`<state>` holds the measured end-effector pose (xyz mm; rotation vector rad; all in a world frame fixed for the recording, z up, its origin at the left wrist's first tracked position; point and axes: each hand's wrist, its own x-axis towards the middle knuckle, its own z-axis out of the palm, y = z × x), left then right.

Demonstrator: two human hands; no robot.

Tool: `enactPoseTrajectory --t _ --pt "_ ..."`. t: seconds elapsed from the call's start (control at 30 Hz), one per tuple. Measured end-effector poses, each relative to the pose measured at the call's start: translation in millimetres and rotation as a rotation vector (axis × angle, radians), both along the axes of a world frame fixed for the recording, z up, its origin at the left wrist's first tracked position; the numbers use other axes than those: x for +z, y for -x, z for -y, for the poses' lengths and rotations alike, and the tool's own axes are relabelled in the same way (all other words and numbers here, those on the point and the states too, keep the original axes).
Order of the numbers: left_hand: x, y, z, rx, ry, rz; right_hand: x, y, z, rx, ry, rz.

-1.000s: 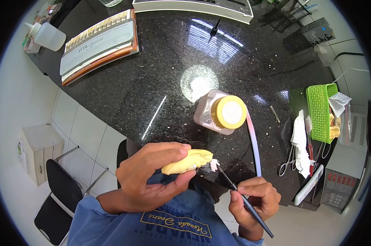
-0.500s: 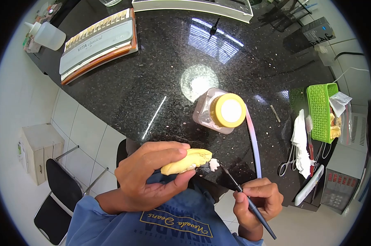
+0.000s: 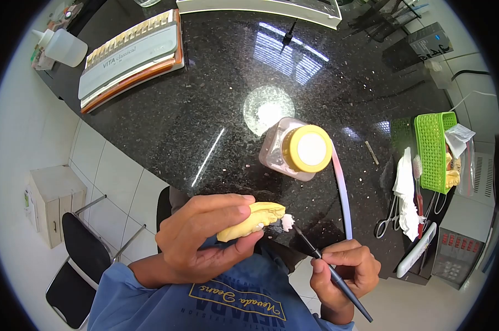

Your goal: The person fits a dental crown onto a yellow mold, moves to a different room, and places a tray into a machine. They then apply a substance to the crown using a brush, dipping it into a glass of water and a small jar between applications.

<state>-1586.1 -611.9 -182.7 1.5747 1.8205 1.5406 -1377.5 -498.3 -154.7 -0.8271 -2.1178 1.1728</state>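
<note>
My left hand (image 3: 205, 234) is closed around a yellow plaster dental cast (image 3: 249, 220), thumb below and fingers over the top. A small white spot shows on the cast near the thumb tip. Between the fingers of my right hand (image 3: 346, 276) is a slim dark brush (image 3: 329, 265), its tip pointing up and left. That tip is right beside a small pale pink lump (image 3: 287, 222), which shows at the right end of the cast. Beyond both hands stands a clear jar (image 3: 277, 151) with a yellow-rimmed lid (image 3: 308, 149) and pinkish contents.
The black speckled countertop (image 3: 205, 110) carries a VITA classical shade guide (image 3: 131, 63) and a squeeze bottle (image 3: 66, 48). On the right are a green basket (image 3: 426, 151), scissor-handled tools (image 3: 387, 223) and white tissue (image 3: 407, 198). A pink-to-blue strip (image 3: 342, 193) lies beside the jar.
The brush and my right hand have shifted very slightly to the left, the tip staying near the pink lump. My left hand has tilted the cast a little.
</note>
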Motion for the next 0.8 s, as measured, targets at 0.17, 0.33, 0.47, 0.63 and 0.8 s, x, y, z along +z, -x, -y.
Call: enactPoseTrajectory --t 0.17,0.33,0.47,0.63,0.8 --pt "1 -1 0 0.005 0.006 -0.011 0 0 0 0.006 -0.002 0.002" --pt "-1 -1 -2 0.022 -0.017 -0.051 2 2 -1 0.025 -0.009 -0.002" --pt "-2 -5 -7 0.12 -0.1 0.018 -1 1 0 0.03 0.028 -0.111" --pt "-3 -5 -7 0.138 -0.128 -0.004 -2 2 3 0.128 0.009 -0.237" --pt "-6 -2 -4 0.054 -0.108 -0.054 0 13 7 0.18 -0.097 -0.18"
